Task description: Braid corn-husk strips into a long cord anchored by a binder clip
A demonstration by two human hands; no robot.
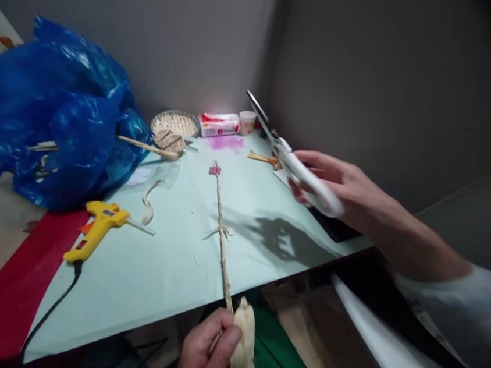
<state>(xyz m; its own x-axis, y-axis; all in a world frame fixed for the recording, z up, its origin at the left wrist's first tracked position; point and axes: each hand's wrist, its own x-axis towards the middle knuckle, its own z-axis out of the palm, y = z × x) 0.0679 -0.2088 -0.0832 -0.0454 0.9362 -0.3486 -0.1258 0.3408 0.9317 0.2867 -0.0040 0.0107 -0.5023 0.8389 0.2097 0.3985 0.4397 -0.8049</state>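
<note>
My left hand [210,351] pinches the near end of a thin braided cord [224,262] of pale, dried plant fibre, at the table's front edge. A wide, flat strip of the same fibre [246,342] hangs from that end, beside my thumb. At the cord's far end sits a pink binder clip [215,170], and short loose ends stick out midway along the braid. Raised over the table's right side, my right hand [341,180] grips scissors [289,159] with white handles, blades pointing up and away. Whether the blades are fully closed is hard to see.
A yellow glue gun [101,225] lies at left with its black cable over the edge. Behind it bulges a blue plastic bag [66,109]. A woven basket [175,123], a red-and-white packet [219,124] and a paper cup [247,123] line the wall.
</note>
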